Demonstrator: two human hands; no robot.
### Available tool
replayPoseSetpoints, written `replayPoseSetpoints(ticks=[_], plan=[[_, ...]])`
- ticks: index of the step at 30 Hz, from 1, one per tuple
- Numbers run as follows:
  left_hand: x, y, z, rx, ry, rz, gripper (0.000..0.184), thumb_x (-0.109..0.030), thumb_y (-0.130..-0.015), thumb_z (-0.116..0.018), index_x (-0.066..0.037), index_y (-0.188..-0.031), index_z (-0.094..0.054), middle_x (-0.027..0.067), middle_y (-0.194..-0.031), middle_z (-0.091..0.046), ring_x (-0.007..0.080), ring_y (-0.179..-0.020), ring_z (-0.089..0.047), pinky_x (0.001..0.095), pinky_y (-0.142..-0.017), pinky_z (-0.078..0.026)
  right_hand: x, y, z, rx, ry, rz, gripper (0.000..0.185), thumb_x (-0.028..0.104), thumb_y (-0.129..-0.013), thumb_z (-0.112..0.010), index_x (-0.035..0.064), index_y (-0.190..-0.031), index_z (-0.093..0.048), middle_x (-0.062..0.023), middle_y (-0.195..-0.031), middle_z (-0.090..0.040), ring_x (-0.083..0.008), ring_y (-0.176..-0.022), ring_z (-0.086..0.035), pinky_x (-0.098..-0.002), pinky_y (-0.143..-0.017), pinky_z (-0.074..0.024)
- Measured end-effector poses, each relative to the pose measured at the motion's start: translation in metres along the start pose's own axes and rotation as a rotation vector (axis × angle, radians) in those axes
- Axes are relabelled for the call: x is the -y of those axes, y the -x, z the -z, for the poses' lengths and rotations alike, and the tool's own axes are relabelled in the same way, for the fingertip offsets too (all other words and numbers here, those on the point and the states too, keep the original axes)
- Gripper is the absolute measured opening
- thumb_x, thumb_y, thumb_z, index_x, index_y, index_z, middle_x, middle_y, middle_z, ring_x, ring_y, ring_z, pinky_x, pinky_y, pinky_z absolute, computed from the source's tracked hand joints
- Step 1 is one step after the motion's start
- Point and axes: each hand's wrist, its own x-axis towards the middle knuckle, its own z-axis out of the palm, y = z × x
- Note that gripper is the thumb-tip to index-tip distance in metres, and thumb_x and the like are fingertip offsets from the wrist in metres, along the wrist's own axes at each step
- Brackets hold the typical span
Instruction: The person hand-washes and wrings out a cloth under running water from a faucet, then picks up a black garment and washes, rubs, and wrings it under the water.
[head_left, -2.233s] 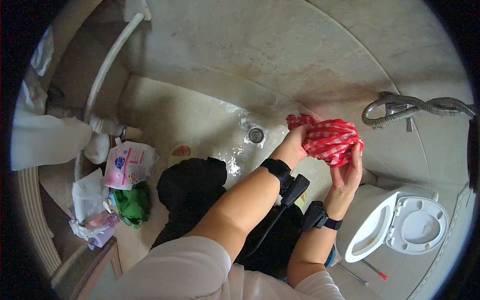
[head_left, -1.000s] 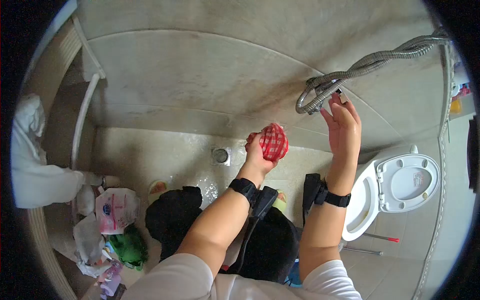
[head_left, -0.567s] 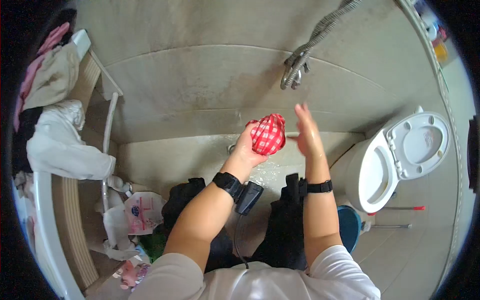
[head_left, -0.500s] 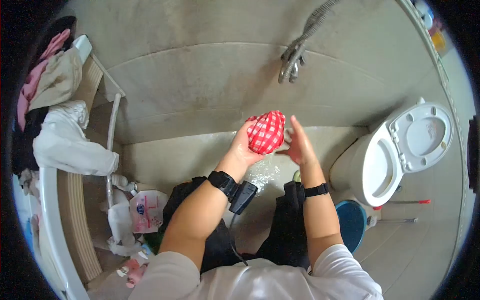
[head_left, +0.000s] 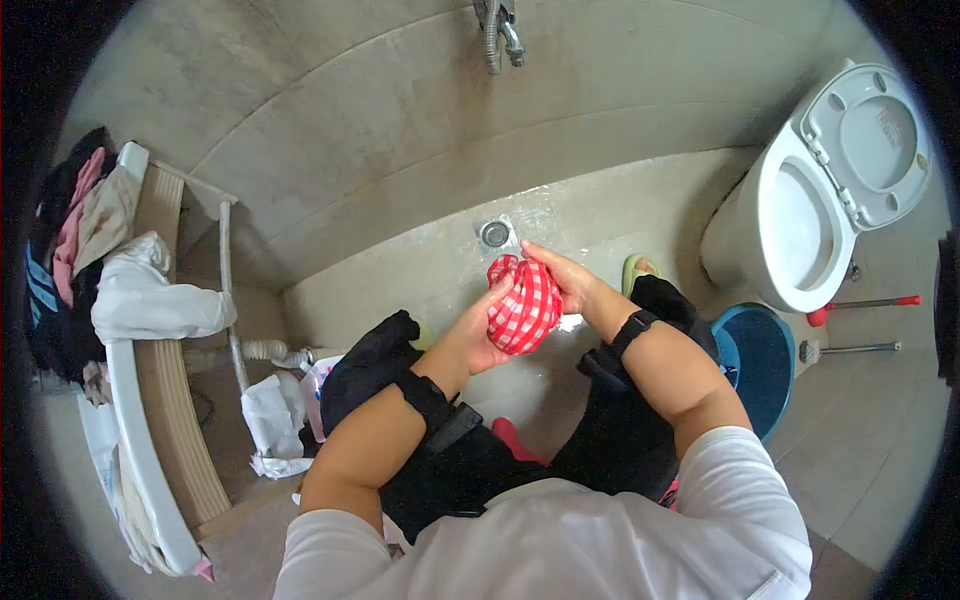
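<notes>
A bunched red-and-white checked cloth (head_left: 527, 308) is held between my two hands, above the wet floor. My left hand (head_left: 478, 338) wraps round its left side, thumb along the upper edge and fingers partly under it. From the upper right, my right hand (head_left: 566, 279) grips the cloth, its fingers curled against the gathered top. The fingertips behind the bundle are hidden. A black strap circles each forearm near the wrist.
A floor drain (head_left: 494, 234) lies just beyond the cloth, below a wall tap (head_left: 511, 42). To the right stand a toilet (head_left: 735, 232) with its lid up and a blue bucket (head_left: 783, 385). At left, clothes (head_left: 150, 300) hang over a white basin edge (head_left: 140, 455).
My right hand, apart from the cloth before, has closed on it. The view has tilted down and shifted, bringing the floor drain into sight.
</notes>
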Motion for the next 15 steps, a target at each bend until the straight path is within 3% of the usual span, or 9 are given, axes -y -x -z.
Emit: replayPoseSetpoints(ticks=[3,5,7,11,12,15], plan=[[0.009,-0.005,0.008,0.029,-0.011,0.019,0.044,-0.042,-0.085,-0.057,-0.01,-0.114,-0.053,0.0059,-0.108,-0.062,0.0193,-0.095,-0.061,0.0368,-0.086,-0.049,-0.007,-0.001,0.003,0.058,0.018,-0.046,0.032,0.032,-0.087,-0.057,0.0014,-0.095,-0.06,-0.0134,-0.091,-0.066,-0.0247,-0.081,-0.065,-0.039,-0.08,-0.0526],[0.013,-0.015,0.012,-0.017,-0.181,0.035,0.046,-0.046,-0.082,-0.061,-0.012,-0.113,-0.054,0.0041,-0.109,-0.061,0.0169,-0.095,-0.061,0.036,-0.084,-0.049,-0.007,0.002,0.008,0.069,-0.002,-0.059,0.029,0.029,-0.086,-0.058,0.0014,-0.095,-0.06,-0.0147,-0.089,-0.065,-0.0259,-0.08,-0.065,-0.04,-0.078,-0.0532],[0.015,-0.023,0.011,-0.012,-0.193,0.053,0.044,-0.043,-0.083,-0.061,-0.012,-0.113,-0.054,0.0032,-0.108,-0.061,0.015,-0.094,-0.061,0.0338,-0.083,-0.05,-0.006,0.001,0.017,-0.038,0.022,-0.139,0.029,0.028,-0.085,-0.059,0.0002,-0.096,-0.059,-0.0162,-0.09,-0.065,-0.0267,-0.078,-0.065,-0.0414,-0.076,-0.0536],[0.015,-0.041,0.015,0.048,-0.267,0.061,0.04,-0.04,-0.085,-0.058,-0.011,-0.112,-0.054,0.0042,-0.106,-0.063,0.0158,-0.093,-0.061,0.0341,-0.083,-0.05,-0.002,0.003,0.026,-0.155,0.05,-0.006,0.029,0.024,-0.084,-0.06,-0.0024,-0.097,-0.057,-0.018,-0.088,-0.064,-0.0288,-0.076,-0.064,-0.0432,-0.072,-0.054],[0.011,-0.038,0.006,-0.013,-0.309,0.065,0.042,-0.041,-0.084,-0.059,-0.011,-0.113,-0.054,0.0039,-0.106,-0.063,0.0153,-0.093,-0.061,0.0339,-0.083,-0.049,0.0,0.003,0.027,-0.167,0.054,-0.004,0.032,0.023,-0.084,-0.06,-0.0031,-0.102,-0.055,-0.0209,-0.094,-0.062,-0.0322,-0.085,-0.063,-0.0463,-0.079,-0.0507],[0.006,-0.042,0.006,-0.069,-0.351,0.084,0.044,-0.043,-0.082,-0.061,-0.011,-0.113,-0.055,0.0034,-0.105,-0.063,0.0148,-0.093,-0.061,0.0334,-0.084,-0.049,0.002,-0.001,0.028,-0.168,0.052,0.009,0.031,0.022,-0.084,-0.06,-0.0035,-0.101,-0.055,-0.0205,-0.093,-0.063,-0.0314,-0.082,-0.063,-0.0454,-0.078,-0.0516]])
